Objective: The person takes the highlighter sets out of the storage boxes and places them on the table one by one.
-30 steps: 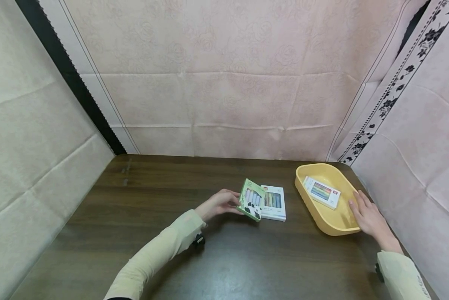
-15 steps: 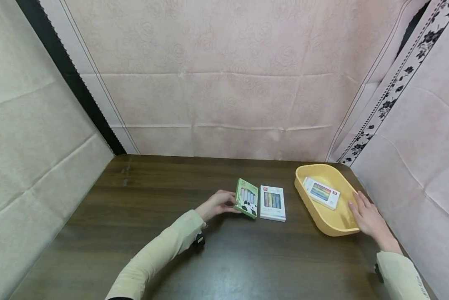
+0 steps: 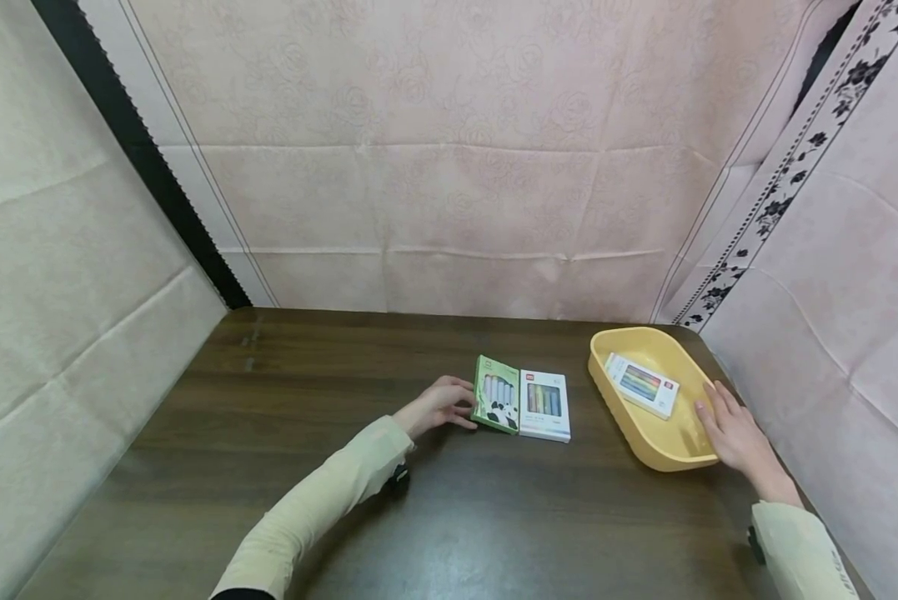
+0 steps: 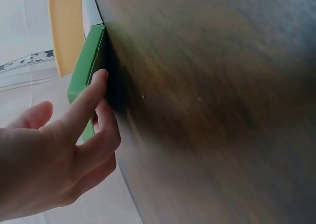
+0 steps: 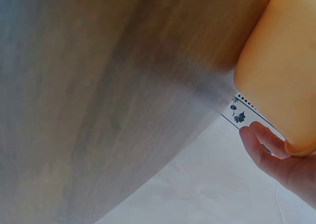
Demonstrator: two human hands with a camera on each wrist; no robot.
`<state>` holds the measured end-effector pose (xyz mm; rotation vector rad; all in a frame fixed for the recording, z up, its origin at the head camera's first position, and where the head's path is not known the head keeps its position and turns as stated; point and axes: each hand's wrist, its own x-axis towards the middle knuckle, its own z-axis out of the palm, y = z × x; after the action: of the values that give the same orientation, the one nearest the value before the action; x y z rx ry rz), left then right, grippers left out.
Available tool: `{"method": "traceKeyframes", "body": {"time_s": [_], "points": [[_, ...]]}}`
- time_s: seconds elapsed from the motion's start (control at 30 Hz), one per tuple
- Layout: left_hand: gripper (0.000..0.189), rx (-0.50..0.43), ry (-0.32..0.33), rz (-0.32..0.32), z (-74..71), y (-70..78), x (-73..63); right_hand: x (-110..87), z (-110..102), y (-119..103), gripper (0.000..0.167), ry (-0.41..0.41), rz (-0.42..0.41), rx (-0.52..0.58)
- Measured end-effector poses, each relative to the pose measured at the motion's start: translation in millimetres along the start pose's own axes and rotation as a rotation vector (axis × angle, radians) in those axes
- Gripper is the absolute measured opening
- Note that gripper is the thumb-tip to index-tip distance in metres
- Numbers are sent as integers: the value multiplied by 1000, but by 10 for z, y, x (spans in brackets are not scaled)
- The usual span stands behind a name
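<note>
A green box [image 3: 497, 395] with a panda picture and pale sticks in its window lies beside a white box [image 3: 544, 406] with coloured sticks. Their long edges meet, and the green box's left side appears tipped up. My left hand [image 3: 443, 407] holds that left side, bent fingers [image 4: 103, 125] close under it in the left wrist view. At right, my right hand [image 3: 741, 437] grips the right rim of a yellow basket [image 3: 647, 446]; its thumb lies inside, with fingers [image 5: 254, 145] along the outer wall. Inside the basket lies another white box [image 3: 641, 385].
All of this is on a dark brown wooden table [image 3: 328, 358]. Pale cloth panels [image 3: 449, 192] enclose its back and both sides, and the basket stands close to the right one.
My left hand has drawn the green box left off the white one, then lowered it so that they lie edge to edge. The right hand and the basket have barely moved.
</note>
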<state>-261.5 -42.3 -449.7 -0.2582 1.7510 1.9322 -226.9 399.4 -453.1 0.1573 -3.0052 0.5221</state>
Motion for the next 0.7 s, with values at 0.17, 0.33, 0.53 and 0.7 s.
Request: {"method": "traceKeyframes", "body": {"time_s": [0.17,0.33,0.53,0.7], "points": [[28,40,3,4,-18,-17,13,-1,3,-3,59,7,-5,1],[21,55,13,1,-17,-33,17,-1,9,-2,60,-9,8,-4],[23,102,46,-10,5,-24,6,1,1,-7,59,4,4,-4],[26,123,63,-25,32,8,-15,1,-2,-2,58,12,-3,-6]]}}
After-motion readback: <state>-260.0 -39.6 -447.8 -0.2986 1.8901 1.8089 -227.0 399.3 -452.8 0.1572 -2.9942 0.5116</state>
